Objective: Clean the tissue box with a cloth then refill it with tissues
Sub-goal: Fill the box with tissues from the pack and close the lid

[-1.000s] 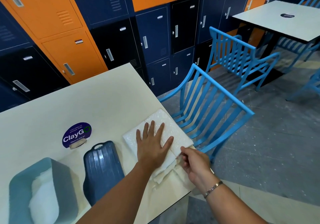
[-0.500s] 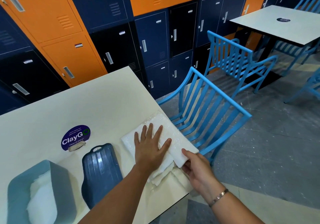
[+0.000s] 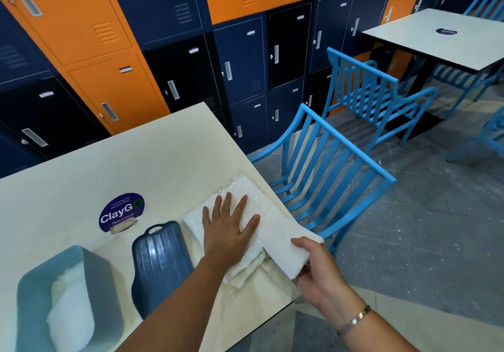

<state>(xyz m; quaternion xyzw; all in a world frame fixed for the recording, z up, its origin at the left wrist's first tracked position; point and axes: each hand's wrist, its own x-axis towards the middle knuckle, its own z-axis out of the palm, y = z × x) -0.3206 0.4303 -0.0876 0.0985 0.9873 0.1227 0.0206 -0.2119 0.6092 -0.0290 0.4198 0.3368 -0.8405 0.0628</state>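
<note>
A pack of white tissues [image 3: 245, 191] in clear wrap lies near the right edge of the cream table [image 3: 131, 166]. My left hand [image 3: 227, 229] presses flat on the pack, fingers spread. My right hand [image 3: 313, 267] grips a folded wad of tissues [image 3: 283, 248], drawn out sideways past the table edge. The light blue tissue box [image 3: 30, 297] stands open at the lower left with white tissue inside it. Its dark blue ribbed lid [image 3: 161, 259] lies between the box and the pack.
A purple round ClayGo sticker [image 3: 121, 211] is stuck on the table. A blue slatted chair [image 3: 327, 166] stands right against the table's right edge. Orange and navy lockers [image 3: 163, 52] line the back; another table [image 3: 436, 38] and chairs stand at far right.
My right hand went from pinching at the pack's near edge to holding a wad of tissues and pulling it out to the right. My left hand stayed flat on the pack.
</note>
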